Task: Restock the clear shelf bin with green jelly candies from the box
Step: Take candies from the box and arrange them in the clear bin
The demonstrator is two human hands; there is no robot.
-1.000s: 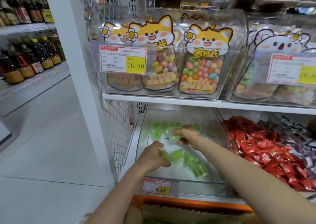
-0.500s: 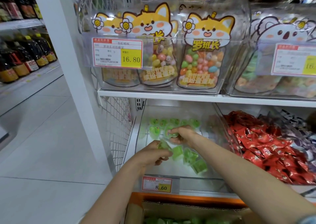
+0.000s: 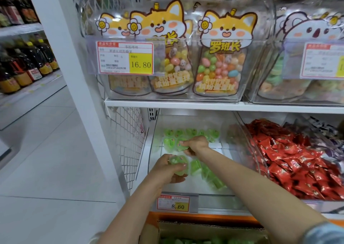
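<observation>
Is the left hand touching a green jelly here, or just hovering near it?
Touching. The head view shows the left hand gripping a green jelly, with the thumb laid across its front and the fingers curled beneath it.

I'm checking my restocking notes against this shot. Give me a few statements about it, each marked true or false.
1. The left hand grips a green jelly candy. True.
2. The price tag on the clear bin reads 16.80. False: it reads 8.60; 16.80 is on the upper shelf tag.
3. Red packets fill the neighbouring bin on the right. True.
4. The right hand is down in the cardboard box. False: it pinches a second candy inside the clear bin, above the cardboard box.
</observation>
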